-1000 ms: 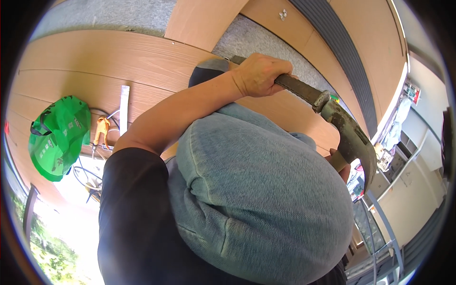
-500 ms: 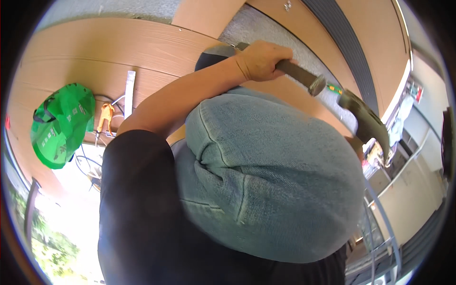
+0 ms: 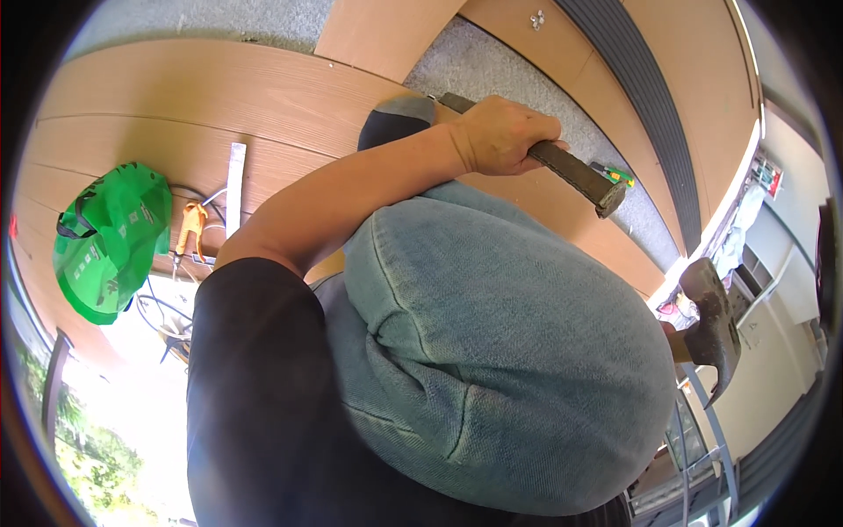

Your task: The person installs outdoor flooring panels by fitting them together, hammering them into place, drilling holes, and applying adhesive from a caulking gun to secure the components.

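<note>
My left hand (image 3: 505, 136) is closed round a dark metal bar (image 3: 575, 171), which slants from beside my socked foot (image 3: 391, 123) down to the right over the floor boards. At the right, a weathered claw hammer (image 3: 711, 321) is clear of the bar's end, beside my denim-covered knee (image 3: 518, 342). My right hand (image 3: 669, 332) grips the hammer's handle, mostly hidden behind the knee. A green and yellow knife-like tool (image 3: 615, 173) lies beyond the bar on the grey underlay (image 3: 461, 61).
A green plastic bag (image 3: 110, 246), an orange gun-shaped tool (image 3: 191, 228), a pale strip (image 3: 235, 184) and cables lie at the left. Loose boards (image 3: 540, 44) and a dark ribbed strip (image 3: 615, 70) run across the top. A grey railing (image 3: 711, 422) stands at the lower right.
The hammer has swung away from the bar's end, down and to the right. My left hand and the bar have shifted slightly right, rising and dropping a little along the way.
</note>
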The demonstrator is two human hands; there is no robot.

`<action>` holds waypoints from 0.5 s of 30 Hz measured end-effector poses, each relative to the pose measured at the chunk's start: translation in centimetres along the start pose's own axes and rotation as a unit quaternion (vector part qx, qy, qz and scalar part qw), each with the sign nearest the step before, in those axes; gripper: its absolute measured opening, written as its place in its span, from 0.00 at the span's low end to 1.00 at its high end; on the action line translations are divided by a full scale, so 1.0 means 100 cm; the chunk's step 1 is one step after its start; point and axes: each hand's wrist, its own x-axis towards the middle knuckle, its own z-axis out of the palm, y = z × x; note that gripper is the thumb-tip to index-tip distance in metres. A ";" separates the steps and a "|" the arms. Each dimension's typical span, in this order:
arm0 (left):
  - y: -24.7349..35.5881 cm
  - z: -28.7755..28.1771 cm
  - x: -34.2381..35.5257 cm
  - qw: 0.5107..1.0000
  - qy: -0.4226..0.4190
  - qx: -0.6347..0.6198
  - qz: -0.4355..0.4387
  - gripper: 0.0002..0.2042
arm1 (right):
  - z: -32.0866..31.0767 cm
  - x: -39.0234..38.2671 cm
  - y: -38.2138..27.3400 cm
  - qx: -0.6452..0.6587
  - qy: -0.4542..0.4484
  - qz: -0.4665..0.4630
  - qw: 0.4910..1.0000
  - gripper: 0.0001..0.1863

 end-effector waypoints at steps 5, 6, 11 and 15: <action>-0.004 -0.007 0.001 1.000 -0.010 0.007 -0.007 0.13 | 0.004 0.003 -0.001 -0.019 -0.022 0.048 0.998 0.19; -0.005 -0.006 0.002 1.000 0.003 0.003 -0.005 0.13 | 0.008 0.002 -0.004 -0.020 -0.023 0.050 0.998 0.19; -0.001 -0.010 0.002 1.000 -0.014 0.008 -0.017 0.12 | 0.015 0.013 0.017 -0.134 -0.003 0.073 0.988 0.23; -0.007 0.003 0.003 1.000 -0.017 -0.006 -0.006 0.12 | 0.011 0.045 0.019 -0.147 -0.179 0.014 0.973 0.21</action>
